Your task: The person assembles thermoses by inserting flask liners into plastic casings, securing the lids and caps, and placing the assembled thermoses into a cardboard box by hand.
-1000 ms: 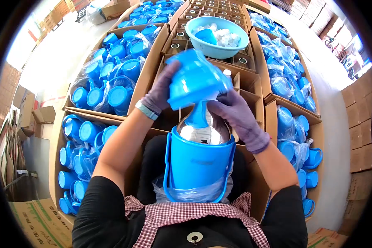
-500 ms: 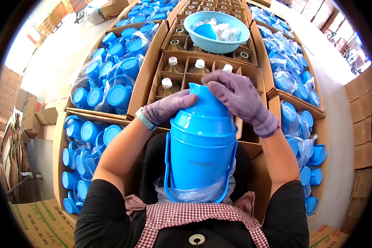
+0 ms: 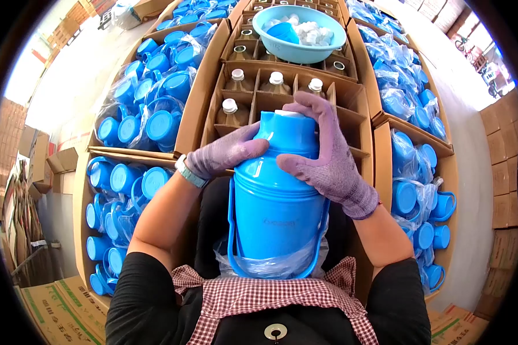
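Spreading right hand (image 3: 331,161) wide around the neck of the blue flask (image 3: 279,221), touching with thumb on the near side. Laying left hand (image 3: 227,152) against the opposite side, thumb on the shoulder; not telling clenched from loose, with fingers passing out of sight behind. Holding flask between the legs, clear plastic (image 3: 270,266) around its base. Just beyond, seeing divided carton (image 3: 354,115) with white-capped bottles (image 3: 276,86). Farther out, noting pale blue basin (image 3: 299,54) of small white pieces (image 3: 313,35). Noting cartons (image 3: 205,80) of blue cups (image 3: 164,127) flanking both sides.
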Available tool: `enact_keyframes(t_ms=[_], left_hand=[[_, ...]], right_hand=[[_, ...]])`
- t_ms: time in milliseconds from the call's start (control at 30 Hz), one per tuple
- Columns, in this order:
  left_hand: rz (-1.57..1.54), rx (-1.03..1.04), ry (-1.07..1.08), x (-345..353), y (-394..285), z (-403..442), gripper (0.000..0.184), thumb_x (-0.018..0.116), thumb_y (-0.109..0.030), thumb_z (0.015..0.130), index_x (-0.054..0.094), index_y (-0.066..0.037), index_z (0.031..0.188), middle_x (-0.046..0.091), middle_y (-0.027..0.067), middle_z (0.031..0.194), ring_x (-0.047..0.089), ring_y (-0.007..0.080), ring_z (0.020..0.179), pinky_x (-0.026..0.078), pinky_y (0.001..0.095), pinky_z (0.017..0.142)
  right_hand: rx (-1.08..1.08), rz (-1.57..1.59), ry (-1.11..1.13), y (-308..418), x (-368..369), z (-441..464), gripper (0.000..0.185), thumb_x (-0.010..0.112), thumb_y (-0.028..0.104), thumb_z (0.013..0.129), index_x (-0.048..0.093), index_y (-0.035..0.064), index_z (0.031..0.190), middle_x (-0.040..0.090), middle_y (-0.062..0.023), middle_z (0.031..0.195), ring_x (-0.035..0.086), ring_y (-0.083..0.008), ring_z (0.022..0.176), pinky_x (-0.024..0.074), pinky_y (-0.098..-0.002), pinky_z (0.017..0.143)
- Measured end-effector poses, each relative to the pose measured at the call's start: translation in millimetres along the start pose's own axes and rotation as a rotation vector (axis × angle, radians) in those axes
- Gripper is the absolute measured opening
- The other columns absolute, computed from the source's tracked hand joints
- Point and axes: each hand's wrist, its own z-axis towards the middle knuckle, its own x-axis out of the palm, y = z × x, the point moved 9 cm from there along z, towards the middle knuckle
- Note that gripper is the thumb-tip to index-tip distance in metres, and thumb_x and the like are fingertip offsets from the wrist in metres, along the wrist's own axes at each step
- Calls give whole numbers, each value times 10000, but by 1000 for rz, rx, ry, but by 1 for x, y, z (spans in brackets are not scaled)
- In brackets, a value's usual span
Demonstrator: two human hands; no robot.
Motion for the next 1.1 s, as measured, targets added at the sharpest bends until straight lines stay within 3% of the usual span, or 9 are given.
enact_keyframes(t_ms=[267,400,467,533,600,667,800,967,1100], left_hand=[[1035,-117,-605,30,-53,-47,921,617,-662,909,456,91,1413,677,316,1132,698,420,1088,540,458,925],[881,-25,-555,31,-47,-49,887,590,-606,953,400,84,1475,643,300,1258,642,378,1214,496,421,1018],[474,79,-384,13,-22,-46,736,568,-450,1031,369,54,1529,550,242,1439,528,309,1355,419,379,1129],[253,197,-219,-37,51,-12,745,563,-486,1046,346,-9,1576,535,150,1499,547,251,1334,422,375,1156],[-48,156,-129,-25,59,23,762,590,-471,1029,338,-9,1579,530,152,1501,544,249,1336,423,372,1152],[-219,135,-85,-3,49,43,781,617,-457,1012,330,-9,1583,525,153,1503,540,247,1338,425,370,1148],[-312,148,-76,29,29,46,823,671,-429,979,314,-9,1590,516,156,1507,533,242,1342,428,365,1140],[-268,284,-192,43,-10,0,885,739,-393,937,294,-10,1600,503,159,1511,525,237,1348,433,359,1129],[66,434,-583,51,-47,-116,941,793,-364,904,279,-10,1607,493,161,1515,518,232,1352,436,354,1121]], right_hand=[[95,944,104,-61,29,-10,1221,830,623,755,160,102,1632,398,-190,1563,408,-329,1444,323,-473,1212],[187,962,65,-61,28,-15,1219,816,655,750,188,114,1643,427,-196,1549,431,-340,1435,331,-479,1212],[283,705,-18,-45,6,-23,1101,834,525,809,255,39,1609,469,-235,1510,493,-355,1389,433,-490,1140],[178,-151,-215,8,-9,-42,978,839,421,826,344,7,1561,505,-295,1451,573,-395,1303,510,-461,1055],[-157,-359,-81,99,30,-50,744,830,341,831,525,21,1429,597,-272,1352,650,-393,1185,557,-425,976],[-288,-127,276,143,69,-64,562,832,292,807,640,53,1278,682,-185,1226,695,-358,1088,578,-410,914],[-776,-478,113,201,-19,-17,531,827,318,812,682,83,1266,643,-153,1325,625,-338,1233,486,-420,1062],[-499,-47,760,220,28,-10,644,857,361,754,662,110,1313,643,-114,1236,620,-277,1188,495,-411,1021],[-480,-437,391,267,19,-53,567,856,353,752,698,113,1241,668,-129,1200,680,-295,1048,548,-398,931]])
